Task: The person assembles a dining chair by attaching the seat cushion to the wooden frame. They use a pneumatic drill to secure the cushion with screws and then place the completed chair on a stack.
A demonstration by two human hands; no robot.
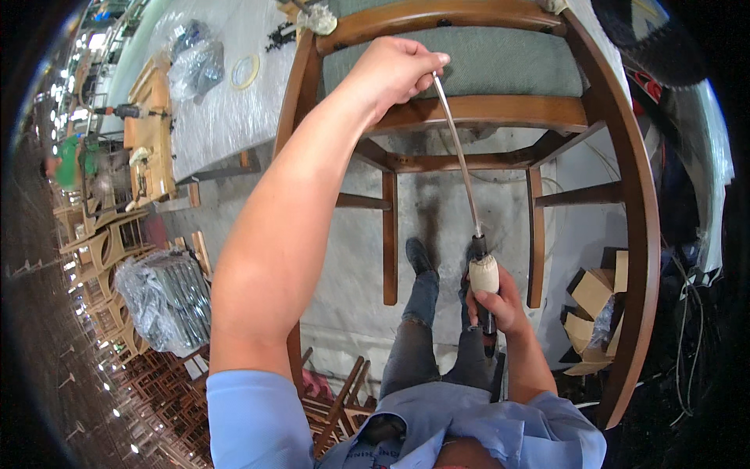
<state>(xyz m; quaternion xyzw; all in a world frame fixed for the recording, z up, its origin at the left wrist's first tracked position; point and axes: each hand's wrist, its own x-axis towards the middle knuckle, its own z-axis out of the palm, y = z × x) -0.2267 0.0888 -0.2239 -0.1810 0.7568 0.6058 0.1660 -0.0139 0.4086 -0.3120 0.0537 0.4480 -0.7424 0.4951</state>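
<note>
My right hand is wrapped around the black handle of a power screwdriver with a cream-coloured wrap. Its long, thin metal bit points up and away, slanting a little left. At the bit's far end my left hand is closed in a pinch around the tip; whether a small screw is also between the fingers is hidden. Just beneath that hand lies a brown wooden chair with a grey-green padded seat. The bit crosses in front of the seat's wooden rail.
A plastic-covered table stands at the left, with a roll of tape, plastic bags and another power tool. Wrapped pads are stacked lower left. An opened cardboard box sits right, near loose cables.
</note>
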